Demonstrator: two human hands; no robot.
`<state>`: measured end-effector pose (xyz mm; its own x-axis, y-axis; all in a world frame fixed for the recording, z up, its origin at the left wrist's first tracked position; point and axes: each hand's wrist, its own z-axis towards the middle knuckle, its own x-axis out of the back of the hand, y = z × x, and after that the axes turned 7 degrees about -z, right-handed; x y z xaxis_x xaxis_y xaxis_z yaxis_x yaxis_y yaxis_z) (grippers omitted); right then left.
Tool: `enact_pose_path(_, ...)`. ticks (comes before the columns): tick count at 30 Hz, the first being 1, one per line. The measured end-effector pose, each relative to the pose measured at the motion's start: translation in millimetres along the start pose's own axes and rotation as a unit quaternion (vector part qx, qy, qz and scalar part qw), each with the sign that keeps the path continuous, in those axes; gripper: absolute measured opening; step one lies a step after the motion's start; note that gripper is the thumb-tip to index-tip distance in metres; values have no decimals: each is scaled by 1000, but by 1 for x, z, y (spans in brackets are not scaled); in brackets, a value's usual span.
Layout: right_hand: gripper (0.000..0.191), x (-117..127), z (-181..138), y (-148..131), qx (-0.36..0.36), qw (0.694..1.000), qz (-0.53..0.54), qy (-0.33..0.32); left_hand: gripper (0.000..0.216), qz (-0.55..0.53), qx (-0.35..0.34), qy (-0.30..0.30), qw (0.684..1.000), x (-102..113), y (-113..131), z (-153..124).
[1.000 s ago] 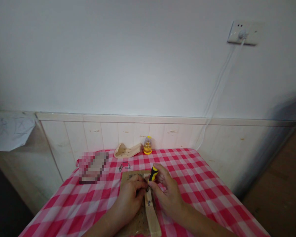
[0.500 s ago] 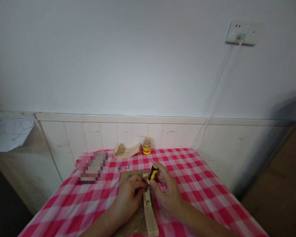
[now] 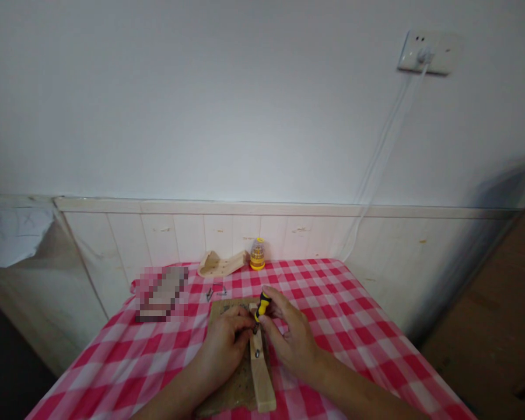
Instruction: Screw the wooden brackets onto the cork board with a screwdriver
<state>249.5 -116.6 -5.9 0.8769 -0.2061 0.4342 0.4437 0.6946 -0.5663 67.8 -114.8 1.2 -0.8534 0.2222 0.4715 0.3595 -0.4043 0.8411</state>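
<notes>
A black and yellow screwdriver (image 3: 263, 305) is gripped by the fingers of my right hand (image 3: 294, 335), its tip pointing down at a pale wooden piece (image 3: 262, 379). Close to that tip, my left hand (image 3: 227, 338) has its thumb and fingers pinched together over the wood; what they hold, if anything, is too small to make out. A small metal fitting (image 3: 257, 353) sits on the wooden piece, nearer to me than the screwdriver tip. Beneath the wood lies a brown board (image 3: 223, 391).
Several small metal parts (image 3: 216, 290) lie beyond the board on the checked tablecloth (image 3: 332, 303). Farther back stand a curved wooden piece (image 3: 222, 265) and a yellow-based bit container (image 3: 258, 255). A pixelated flat object (image 3: 163, 294) is at left. A corded wall socket (image 3: 429, 53) hangs upper right.
The whole view has shifted slightly, with everything a little farther left and up. The screwdriver handle leans less to the right; both hands keep their places at the wooden piece.
</notes>
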Motion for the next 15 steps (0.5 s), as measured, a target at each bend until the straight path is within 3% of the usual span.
enact_pose_path(15, 53, -1, 0, -2, -6, 999, 47, -14, 24, 11, -17, -5, 1000, 1, -1, -1)
